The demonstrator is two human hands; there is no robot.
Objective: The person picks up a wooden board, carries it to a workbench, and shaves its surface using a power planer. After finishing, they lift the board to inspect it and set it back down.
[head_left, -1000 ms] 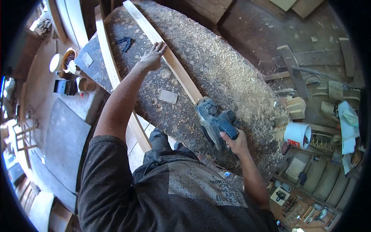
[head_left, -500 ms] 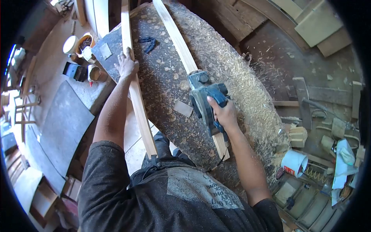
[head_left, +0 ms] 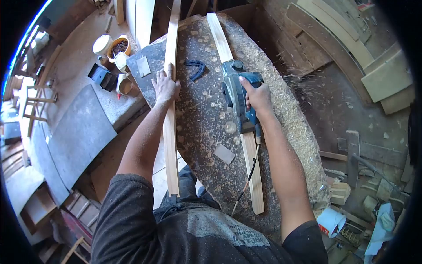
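Observation:
My right hand (head_left: 258, 96) is wrapped round the rear handle of a dark blue-green electric planer (head_left: 234, 94). The planer sits on a long pale wooden strip (head_left: 218, 37), which shows in front of and behind it. Its power cord (head_left: 250, 171) trails back towards my body. My left hand (head_left: 165, 88) lies on a second wooden strip (head_left: 170, 149), fingers stretched and spread across it. That strip runs lengthwise along the table's left edge, its near end close to my waist. Chips spray out to the right of the planer.
Wood shavings (head_left: 299, 145) cover the right side of the dark worktable (head_left: 198, 127). A dark blue bent item (head_left: 195, 69) and a small flat piece (head_left: 224, 153) lie between the strips. Tubs and a container (head_left: 118, 46) stand at left; boards and a white bucket (head_left: 330, 221) are at right.
The planer, held in my right hand, has moved forward along its strip, leaving more wood showing behind it. My left hand stays on the other strip. The camera view has shifted.

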